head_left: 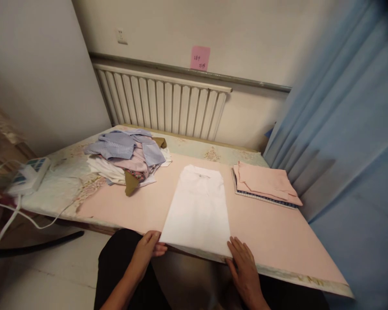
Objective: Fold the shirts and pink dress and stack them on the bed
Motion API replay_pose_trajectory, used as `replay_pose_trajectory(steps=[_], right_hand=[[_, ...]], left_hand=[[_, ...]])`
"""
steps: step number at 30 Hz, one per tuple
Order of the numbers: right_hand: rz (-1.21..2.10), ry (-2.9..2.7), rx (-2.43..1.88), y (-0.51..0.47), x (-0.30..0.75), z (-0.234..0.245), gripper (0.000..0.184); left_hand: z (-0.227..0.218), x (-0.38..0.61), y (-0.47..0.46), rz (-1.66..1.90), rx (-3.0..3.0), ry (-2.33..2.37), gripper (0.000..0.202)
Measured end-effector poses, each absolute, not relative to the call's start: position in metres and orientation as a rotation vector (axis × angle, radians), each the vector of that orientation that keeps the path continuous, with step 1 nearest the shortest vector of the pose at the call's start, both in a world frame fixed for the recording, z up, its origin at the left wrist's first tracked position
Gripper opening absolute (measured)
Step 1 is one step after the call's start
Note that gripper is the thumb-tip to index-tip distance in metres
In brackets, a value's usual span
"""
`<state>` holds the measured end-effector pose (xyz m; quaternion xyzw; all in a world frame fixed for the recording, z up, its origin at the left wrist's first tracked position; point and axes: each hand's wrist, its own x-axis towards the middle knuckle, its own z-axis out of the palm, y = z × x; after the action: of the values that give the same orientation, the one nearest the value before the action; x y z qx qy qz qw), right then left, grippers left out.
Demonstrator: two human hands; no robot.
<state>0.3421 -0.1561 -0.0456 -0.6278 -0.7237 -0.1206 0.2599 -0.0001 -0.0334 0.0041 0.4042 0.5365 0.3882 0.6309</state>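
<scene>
A white shirt [198, 211] lies folded into a neat, long shape on the pink cloth, its collar end away from me and its lower edge at the table's front. My left hand [147, 249] is closed at the shirt's near left corner, thumb and forefinger at the fabric and the other fingers below the edge. At the near right corner, my right hand [245, 269] has its fingers over the side of the shirt and its thumb under the front edge, the corner between them. The undersides of both corners are hidden.
A loose heap of clothes [126, 155] sits to the left, and a folded pink garment [267, 183] tops a stack at right. A power strip [30, 174] with a white cable is at far left. Behind are a radiator [168, 103] and, on the right, a blue curtain [349, 129].
</scene>
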Motion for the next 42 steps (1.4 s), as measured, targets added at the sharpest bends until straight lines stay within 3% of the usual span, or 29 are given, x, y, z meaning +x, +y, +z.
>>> replay_pose_trajectory(steps=[14, 24, 31, 42], right_hand=[[-0.377, -1.904, -1.659, -0.150, 0.340, -0.043, 0.031], [-0.290, -1.838, -1.652, -0.145, 0.338, -0.032, 0.018], [-0.229, -1.830, -1.667, -0.146, 0.340, -0.025, 0.017], [-0.290, -1.892, -1.660, -0.134, 0.359, -0.036, 0.038]], left_hand=[[-0.005, 0.008, -0.029, 0.951, 1.012, 1.278, 0.034], [-0.009, 0.006, -0.027, 0.979, 1.034, 1.274, 0.045], [-0.005, 0.002, -0.028, 0.980, 1.093, 1.206, 0.054], [-0.015, -0.011, -0.020, 0.924, 1.947, 1.349, 0.037]])
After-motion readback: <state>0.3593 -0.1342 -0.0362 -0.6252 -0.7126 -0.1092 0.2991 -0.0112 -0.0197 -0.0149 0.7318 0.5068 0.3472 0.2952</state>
